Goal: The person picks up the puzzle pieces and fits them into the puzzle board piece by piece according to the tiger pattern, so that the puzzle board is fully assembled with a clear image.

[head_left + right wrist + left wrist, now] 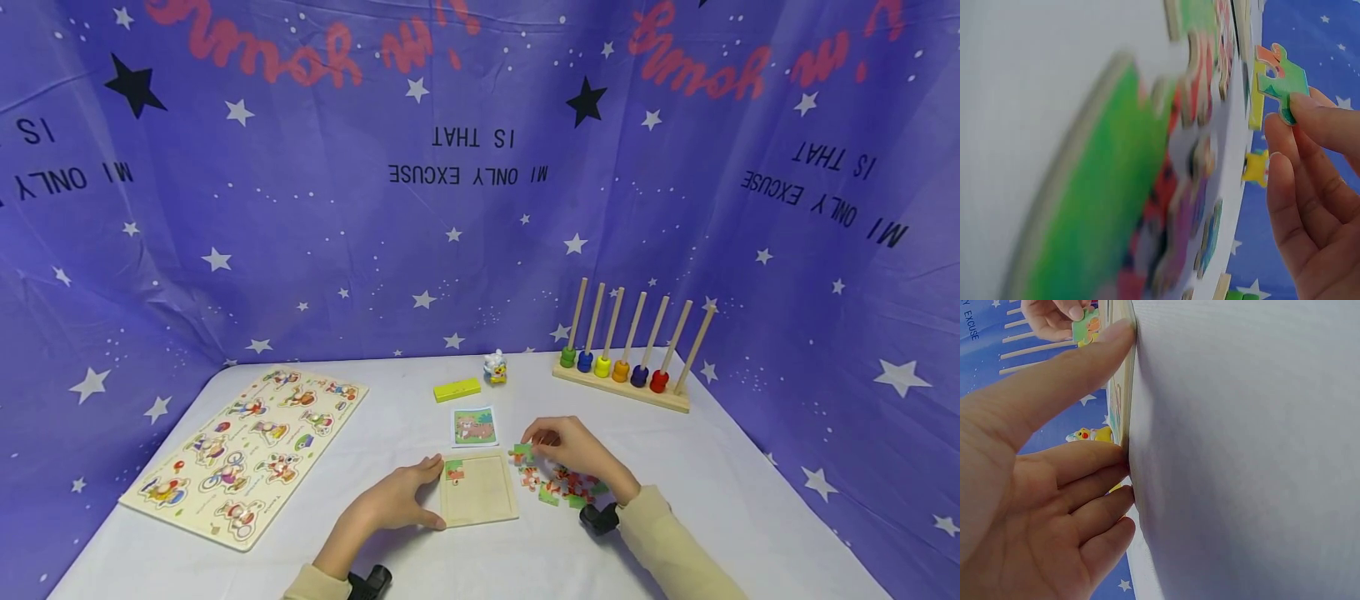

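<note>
My left hand (396,498) rests at the left side of a square wooden puzzle tray (480,523). Its thumb and extended fingers touch that edge, spread apart along it. One joined patch of green and red pieces (454,471) lies in the tray's upper left corner. To the right of the tray, my right hand (573,446) pinches a green and orange jigsaw piece (1285,81) between thumb and fingers, raised off the table. Below that hand lies a pile of loose jigsaw pieces (549,495), partly hidden by the hand.
Behind the tray lies a picture card (475,427), with a yellow block (457,389) and a small toy figure (495,367) farther back. A bead rack (621,385) with upright pegs stands at back right. A large picture-puzzle board (247,454) lies on the left.
</note>
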### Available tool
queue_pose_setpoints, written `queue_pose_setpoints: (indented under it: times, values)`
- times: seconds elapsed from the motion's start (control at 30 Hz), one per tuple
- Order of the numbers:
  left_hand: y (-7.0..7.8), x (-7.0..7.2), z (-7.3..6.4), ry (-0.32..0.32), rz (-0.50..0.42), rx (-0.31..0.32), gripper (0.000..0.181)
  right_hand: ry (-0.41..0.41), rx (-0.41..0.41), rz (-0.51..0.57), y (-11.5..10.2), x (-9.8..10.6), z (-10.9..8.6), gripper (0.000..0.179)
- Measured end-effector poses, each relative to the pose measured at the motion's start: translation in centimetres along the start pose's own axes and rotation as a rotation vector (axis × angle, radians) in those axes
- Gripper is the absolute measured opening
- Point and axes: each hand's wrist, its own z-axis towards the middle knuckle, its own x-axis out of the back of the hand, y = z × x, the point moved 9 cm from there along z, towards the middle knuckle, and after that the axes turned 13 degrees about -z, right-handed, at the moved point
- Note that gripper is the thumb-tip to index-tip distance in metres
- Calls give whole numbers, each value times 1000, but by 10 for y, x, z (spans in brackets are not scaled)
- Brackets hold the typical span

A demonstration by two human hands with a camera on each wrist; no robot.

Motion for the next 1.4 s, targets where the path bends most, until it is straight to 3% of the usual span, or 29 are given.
queue_pose_setpoints:
  times: [0.33,0.93,1.4]
  values:
    - [0,1,-1,2,4,-1,91,-61,-2,38,-15,-19,8,13]
    - [-2,1,1,-10,8,11,91,-106,111,56,-56,-39,37,13]
    - [-2,1,1,-6,17,11,91,-116,103,15,-63,-47,48,13]
